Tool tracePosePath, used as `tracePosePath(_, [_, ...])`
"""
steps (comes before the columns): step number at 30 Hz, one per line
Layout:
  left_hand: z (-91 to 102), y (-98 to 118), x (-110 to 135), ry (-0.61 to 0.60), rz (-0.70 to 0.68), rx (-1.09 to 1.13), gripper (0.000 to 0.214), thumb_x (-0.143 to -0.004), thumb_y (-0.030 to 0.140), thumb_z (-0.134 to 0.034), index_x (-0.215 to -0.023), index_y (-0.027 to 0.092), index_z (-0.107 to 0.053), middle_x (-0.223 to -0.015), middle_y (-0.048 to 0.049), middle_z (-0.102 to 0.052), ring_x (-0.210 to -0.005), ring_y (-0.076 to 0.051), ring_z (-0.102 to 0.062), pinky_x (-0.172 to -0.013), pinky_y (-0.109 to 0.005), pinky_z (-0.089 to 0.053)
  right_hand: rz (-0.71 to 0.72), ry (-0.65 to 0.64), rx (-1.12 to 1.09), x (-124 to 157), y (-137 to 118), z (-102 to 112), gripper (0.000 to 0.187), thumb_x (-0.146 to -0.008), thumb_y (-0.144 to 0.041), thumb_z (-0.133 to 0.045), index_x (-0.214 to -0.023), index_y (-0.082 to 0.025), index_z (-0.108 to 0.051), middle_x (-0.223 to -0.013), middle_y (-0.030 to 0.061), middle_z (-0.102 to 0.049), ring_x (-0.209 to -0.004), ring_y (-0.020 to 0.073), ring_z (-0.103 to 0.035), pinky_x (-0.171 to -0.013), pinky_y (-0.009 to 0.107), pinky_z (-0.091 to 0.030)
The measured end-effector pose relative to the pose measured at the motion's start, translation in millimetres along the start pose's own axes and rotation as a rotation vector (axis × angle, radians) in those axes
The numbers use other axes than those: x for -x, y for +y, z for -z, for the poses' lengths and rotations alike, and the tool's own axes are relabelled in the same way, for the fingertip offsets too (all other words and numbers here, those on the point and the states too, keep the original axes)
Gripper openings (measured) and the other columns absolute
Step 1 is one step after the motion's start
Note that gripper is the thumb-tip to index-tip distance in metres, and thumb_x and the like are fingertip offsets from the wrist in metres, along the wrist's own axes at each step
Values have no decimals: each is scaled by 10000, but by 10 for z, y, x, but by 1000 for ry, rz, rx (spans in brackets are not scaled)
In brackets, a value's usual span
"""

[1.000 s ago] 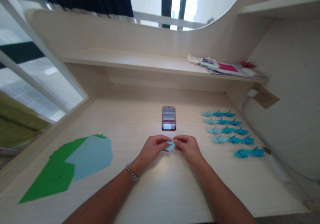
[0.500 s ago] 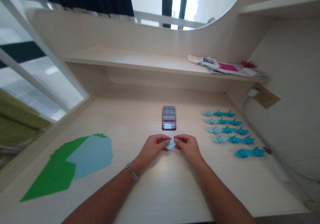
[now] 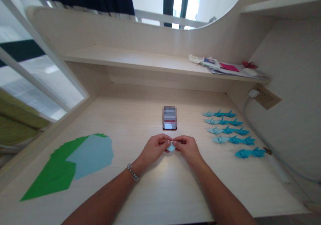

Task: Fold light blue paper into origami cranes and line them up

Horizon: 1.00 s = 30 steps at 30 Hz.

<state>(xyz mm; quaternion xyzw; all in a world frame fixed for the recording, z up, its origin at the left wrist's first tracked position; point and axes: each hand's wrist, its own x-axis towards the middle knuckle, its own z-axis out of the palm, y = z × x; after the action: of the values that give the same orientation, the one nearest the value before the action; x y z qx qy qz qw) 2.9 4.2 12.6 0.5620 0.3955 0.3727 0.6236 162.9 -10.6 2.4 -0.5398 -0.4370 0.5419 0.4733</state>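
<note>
Both my hands meet at the middle of the pale wooden desk point(image 3: 160, 191), pinching a small light-blue folded paper piece point(image 3: 171, 147) between them. My left hand point(image 3: 154, 148), with a metal bracelet on its wrist, grips the piece's left side with curled fingers. From the other side, my right hand point(image 3: 187, 147) pinches it with thumb and fingertips. Most of the paper is hidden by my fingers. A phone point(image 3: 170, 118) with a lit screen lies flat just beyond my hands.
Several folded blue paper cranes point(image 3: 229, 131) stand in rows at the right. Stacked green and light-blue paper sheets point(image 3: 72, 161) lie at the left. On the shelf behind are papers point(image 3: 227, 68). A wall socket with a cable point(image 3: 260, 96) is at the right.
My hands have drawn slightly closer over the folded paper, the fingers shifting a little on it. Nothing else on the desk has moved.
</note>
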Motion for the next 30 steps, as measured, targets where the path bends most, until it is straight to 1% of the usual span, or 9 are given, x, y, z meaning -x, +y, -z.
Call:
tracePosePath(4, [-7,7,7,12,9,7,284,-760,328,-642,-947,116,-612,-707,-56,-680,-640,-159,-640,-588,-273,-514,11,-16,20,9,-14,-5,243,-601,-324,-751,-751,-137,-706,-663,49,-678,-546,135,-582,-538,266,-488])
tracePosePath(7, [-3,5,-3,8,31,51,276,-760,328,-639,-922,104,-631,-711,-62,-678,-628,-155,-637,-607,-284,-523,7,5,-15,1,-14,1,266,-586,-335,-761,-753,-136,-703,-664,48,-679,-546,135,-585,-540,267,-492])
tracePosePath(12, [18,1,-18,20,71,126,242,-740,266,-645,-913,98,-665,-787,-80,-687,-661,-153,-639,-641,-293,-532,-2,13,-74,-12,-8,18,277,-564,-339,-773,-740,-138,-700,-637,35,-674,-534,130,-583,-528,259,-481])
tracePosePath(17, [23,41,3,36,84,72,216,-732,230,-640,-903,106,-686,-773,-77,-699,-645,-141,-632,-622,-272,-526,2,-5,-82,-11,-7,29,256,-562,-320,-773,-727,-139,-699,-630,26,-667,-528,121,-574,-514,247,-469])
tracePosePath(22, [49,42,3,42,41,-5,194,-716,187,-643,-883,106,-699,-754,-70,-704,-637,-139,-628,-605,-256,-517,-8,-23,-75,-4,-27,25,249,-561,-313,-773,-719,-137,-696,-631,27,-665,-530,117,-568,-512,242,-468])
tracePosePath(26, [74,11,-7,42,12,-68,182,-709,178,-649,-866,107,-708,-766,-76,-711,-664,-147,-634,-621,-260,-517,-25,-44,-70,14,-43,20,257,-558,-312,-774,-726,-134,-694,-652,35,-672,-545,123,-579,-528,252,-479])
tracePosePath(30, [67,14,-11,44,18,-74,175,-718,189,-644,-861,116,-713,-758,-74,-712,-648,-145,-633,-612,-262,-521,-19,-42,-70,17,-46,23,259,-558,-309,-775,-730,-133,-695,-657,39,-675,-555,127,-585,-536,254,-482])
